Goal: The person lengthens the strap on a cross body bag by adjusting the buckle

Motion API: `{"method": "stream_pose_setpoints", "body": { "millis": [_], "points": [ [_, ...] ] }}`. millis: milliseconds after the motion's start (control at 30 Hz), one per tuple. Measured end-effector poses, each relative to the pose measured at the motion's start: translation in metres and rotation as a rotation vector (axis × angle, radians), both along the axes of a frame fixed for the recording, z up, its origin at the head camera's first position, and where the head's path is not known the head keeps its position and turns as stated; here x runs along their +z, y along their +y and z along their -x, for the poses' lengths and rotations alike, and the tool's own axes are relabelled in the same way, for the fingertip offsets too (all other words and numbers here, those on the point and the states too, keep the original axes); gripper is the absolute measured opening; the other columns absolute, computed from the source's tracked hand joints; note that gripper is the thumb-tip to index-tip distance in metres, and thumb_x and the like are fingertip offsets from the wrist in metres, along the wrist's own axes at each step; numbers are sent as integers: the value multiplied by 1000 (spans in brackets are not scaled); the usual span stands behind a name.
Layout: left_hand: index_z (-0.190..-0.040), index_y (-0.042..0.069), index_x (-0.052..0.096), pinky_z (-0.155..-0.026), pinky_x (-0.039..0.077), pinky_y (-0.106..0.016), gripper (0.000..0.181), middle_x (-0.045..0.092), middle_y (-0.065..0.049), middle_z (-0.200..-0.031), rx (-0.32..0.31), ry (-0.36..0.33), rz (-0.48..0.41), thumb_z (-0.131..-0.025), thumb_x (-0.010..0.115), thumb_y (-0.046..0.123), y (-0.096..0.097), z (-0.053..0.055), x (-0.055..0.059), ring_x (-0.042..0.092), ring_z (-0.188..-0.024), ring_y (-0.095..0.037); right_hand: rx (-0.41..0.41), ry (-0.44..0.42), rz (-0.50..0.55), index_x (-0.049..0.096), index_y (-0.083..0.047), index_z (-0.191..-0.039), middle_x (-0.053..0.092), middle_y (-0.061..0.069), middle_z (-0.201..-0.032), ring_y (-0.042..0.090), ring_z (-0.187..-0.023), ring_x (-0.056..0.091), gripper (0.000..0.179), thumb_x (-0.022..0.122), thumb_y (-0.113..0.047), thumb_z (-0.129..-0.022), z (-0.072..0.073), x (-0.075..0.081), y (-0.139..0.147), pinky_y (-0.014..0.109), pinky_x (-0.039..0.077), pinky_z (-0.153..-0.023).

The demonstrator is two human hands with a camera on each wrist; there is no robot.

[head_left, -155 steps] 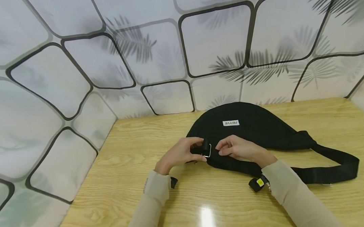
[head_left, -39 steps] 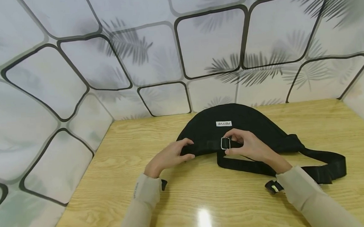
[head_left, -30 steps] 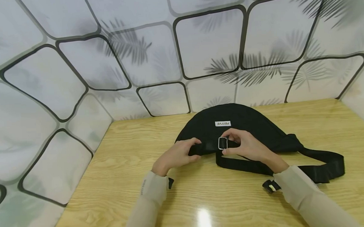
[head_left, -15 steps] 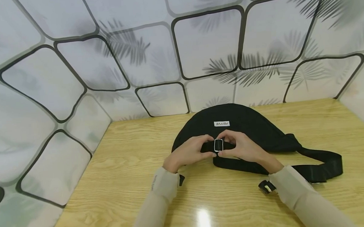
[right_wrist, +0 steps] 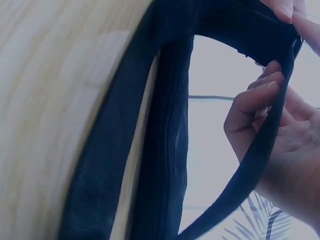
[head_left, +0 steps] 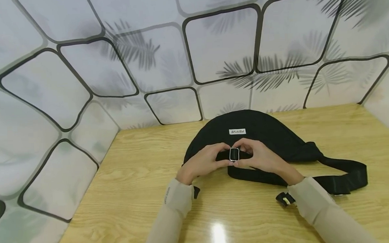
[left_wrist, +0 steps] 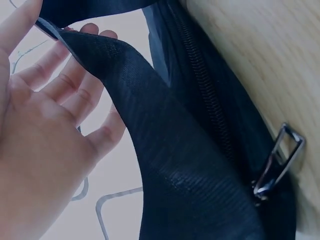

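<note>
A black waist bag (head_left: 263, 129) with a white label (head_left: 237, 131) lies on the wooden table. Its black strap (left_wrist: 150, 110) is lifted in front of it and passes through a silver-framed slide buckle (head_left: 234, 154). My left hand (head_left: 201, 161) pinches the strap at the buckle's left side, thumb below and fingers above. On the other side my right hand (head_left: 262, 156) pinches the strap and the buckle's edge. Both sets of fingertips nearly meet around the buckle. In the left wrist view, a metal zipper pull (left_wrist: 277, 162) hangs by the bag's zip.
The remaining strap (head_left: 350, 176) loops out to the right on the table (head_left: 126, 197). A black clip end with a pale yellow spot (head_left: 285, 200) lies beside the right cuff. Another small black piece (head_left: 196, 192) shows by the left cuff. A patterned wall (head_left: 169, 57) stands behind.
Earlier my left hand held the buckle alone. My right hand then took it, and my left slid right along the strap to meet it. Over the last half second, both hands barely move.
</note>
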State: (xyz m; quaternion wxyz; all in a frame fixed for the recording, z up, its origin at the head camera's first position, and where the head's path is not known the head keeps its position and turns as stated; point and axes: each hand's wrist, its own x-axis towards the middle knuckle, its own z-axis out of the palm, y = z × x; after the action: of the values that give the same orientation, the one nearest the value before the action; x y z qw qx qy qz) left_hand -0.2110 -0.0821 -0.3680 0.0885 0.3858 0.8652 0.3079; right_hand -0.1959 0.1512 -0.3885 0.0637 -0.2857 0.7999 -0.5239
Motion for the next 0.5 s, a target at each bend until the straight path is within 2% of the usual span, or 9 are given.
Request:
{"method": "stream_pose_setpoints", "body": {
  "millis": [167, 300, 400, 500],
  "points": [
    [-130, 2, 60, -98, 48, -40, 38, 67, -10, -123, 11, -16, -28, -99, 70, 20, -3, 1, 0, 63, -112, -25, 36, -83, 11, 59, 9, -123, 59, 6, -85, 17, -74, 55, 37, 73, -6, -92, 4, 3, 8, 29, 46, -71],
    [-129, 2, 60, -96, 48, -39, 37, 68, -10, -120, 36, -35, -34, -97, 72, 18, -5, 1, 0, 63, -108, -23, 0, -208, -7, 61, 12, -118, 60, 6, -88, 18, -82, 55, 24, 63, -5, -99, 6, 4, 17, 28, 47, -78],
    [-130, 0, 60, -96, 48, -40, 41, 68, -11, -118, 23, -49, -57, -96, 74, 18, -3, 2, -1, 63, -107, -26, -28, -267, 4, 62, 13, -112, 59, 7, -88, 19, -84, 54, 19, 59, -2, -101, 6, 4, 23, 30, 47, -81],
    [-135, 0, 57, -95, 49, -45, 47, 68, -13, -117, -5, -72, -94, -95, 75, 19, 0, 3, -3, 64, -106, -30, -34, -275, 20, 60, 14, -109, 55, 7, -84, 19, -81, 52, 16, 57, 0, -101, 6, 4, 25, 30, 45, -79]
  ]
}}
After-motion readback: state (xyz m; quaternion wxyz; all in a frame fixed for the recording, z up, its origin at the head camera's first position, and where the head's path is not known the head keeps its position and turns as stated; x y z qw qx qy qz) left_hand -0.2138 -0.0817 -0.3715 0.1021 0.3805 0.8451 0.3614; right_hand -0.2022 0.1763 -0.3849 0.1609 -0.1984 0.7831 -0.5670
